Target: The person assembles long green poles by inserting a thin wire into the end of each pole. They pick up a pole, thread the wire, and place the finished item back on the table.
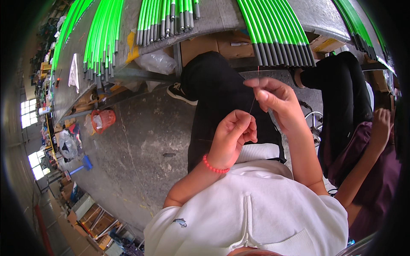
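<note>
My left hand (235, 131), with a red bead bracelet at the wrist, pinches a thin thread (253, 103) between thumb and fingertips. Above and to its right, my right hand (277, 99) has its index finger stretched left and its other fingers loosely curled. The thread passes at its index finger and thumb; whether they grip it cannot be told. A reddish stretch of thread runs up toward the dark end of the leftmost rod in a row of green rods (278, 32). These rods lie side by side, their dark grey ends jutting over the workbench edge.
More green rods lie in bundles on the workbench (217, 16), at the left (104, 35) and middle (165, 19). A white cloth (73, 73) hangs at the bench's left edge. A co-worker's arm (368, 166) is close on my right. A red basket (104, 121) stands on the floor.
</note>
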A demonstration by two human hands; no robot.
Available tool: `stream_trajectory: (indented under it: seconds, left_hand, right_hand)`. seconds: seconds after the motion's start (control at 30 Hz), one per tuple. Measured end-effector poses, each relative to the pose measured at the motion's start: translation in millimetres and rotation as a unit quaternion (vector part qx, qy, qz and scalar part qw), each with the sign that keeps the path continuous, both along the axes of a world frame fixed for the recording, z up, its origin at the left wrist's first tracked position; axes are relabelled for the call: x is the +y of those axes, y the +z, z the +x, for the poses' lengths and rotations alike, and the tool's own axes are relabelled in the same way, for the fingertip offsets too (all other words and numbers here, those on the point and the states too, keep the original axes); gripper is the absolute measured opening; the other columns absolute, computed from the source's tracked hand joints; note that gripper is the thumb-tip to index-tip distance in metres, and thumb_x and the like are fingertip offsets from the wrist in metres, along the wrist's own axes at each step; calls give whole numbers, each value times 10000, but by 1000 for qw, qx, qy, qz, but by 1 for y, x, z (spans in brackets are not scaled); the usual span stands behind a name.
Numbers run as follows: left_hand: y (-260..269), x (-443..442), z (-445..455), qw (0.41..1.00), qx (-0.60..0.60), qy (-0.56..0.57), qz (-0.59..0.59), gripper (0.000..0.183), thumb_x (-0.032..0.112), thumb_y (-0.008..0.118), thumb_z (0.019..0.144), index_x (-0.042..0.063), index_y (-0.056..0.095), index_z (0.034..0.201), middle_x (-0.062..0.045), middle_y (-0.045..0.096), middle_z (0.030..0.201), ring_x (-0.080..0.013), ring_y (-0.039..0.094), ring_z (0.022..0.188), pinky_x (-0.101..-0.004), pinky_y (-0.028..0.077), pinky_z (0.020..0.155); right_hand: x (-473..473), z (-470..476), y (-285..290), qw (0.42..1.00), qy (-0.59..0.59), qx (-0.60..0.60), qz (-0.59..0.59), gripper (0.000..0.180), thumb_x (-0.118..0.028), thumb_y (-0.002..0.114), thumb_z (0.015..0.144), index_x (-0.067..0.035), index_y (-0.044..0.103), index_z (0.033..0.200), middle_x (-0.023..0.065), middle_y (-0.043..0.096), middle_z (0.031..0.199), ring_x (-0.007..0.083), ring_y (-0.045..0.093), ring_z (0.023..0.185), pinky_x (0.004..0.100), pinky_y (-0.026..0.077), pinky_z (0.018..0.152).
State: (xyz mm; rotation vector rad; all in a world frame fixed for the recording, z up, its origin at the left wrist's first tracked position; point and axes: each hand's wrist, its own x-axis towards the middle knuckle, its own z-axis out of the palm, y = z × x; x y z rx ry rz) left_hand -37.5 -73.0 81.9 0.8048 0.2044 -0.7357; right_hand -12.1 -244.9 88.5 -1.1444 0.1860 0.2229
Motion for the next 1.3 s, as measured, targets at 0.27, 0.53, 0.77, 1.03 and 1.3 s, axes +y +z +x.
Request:
stream_trajectory:
  seconds: [0.27,0.53,0.77,1.03,1.3]
  left_hand:
    - [1,-7,3,1000,4,7,-10,153,212,542,960,61,558,971,-27,595,873,-113,596,762,-255,523,713]
    - [3,-8,5,1000,13,22,-7,153,209,559,950,59,565,976,-29,598,874,-109,592,778,-249,510,719]
    - [3,3,-6,1000,4,1,-18,99,152,559,939,57,554,914,-22,571,844,-92,541,735,-236,465,685]
    - [4,22,-30,981,-156,-101,53,89,96,576,917,21,553,873,-23,525,829,-75,509,760,-220,431,712]
    - [4,20,-27,985,-125,-83,79,111,115,553,908,44,536,823,-34,549,764,-96,495,718,-237,399,690]
  right_hand:
    - [3,-9,-9,1000,-2,-12,10,154,-152,685,845,2,672,836,22,603,803,66,529,647,198,413,596]
    - [3,-9,-4,996,57,34,62,453,-236,718,809,30,586,1152,38,627,949,86,570,861,237,464,765]
    - [7,-18,-13,995,42,6,92,175,-136,692,829,28,683,891,53,605,876,129,574,851,268,440,802]
    - [8,2,-11,985,21,-19,169,149,-158,681,833,-15,656,801,57,636,873,92,548,778,230,424,727]
    - [-1,23,-6,986,-46,13,163,218,-203,686,844,8,681,898,52,659,866,61,506,710,203,409,682]
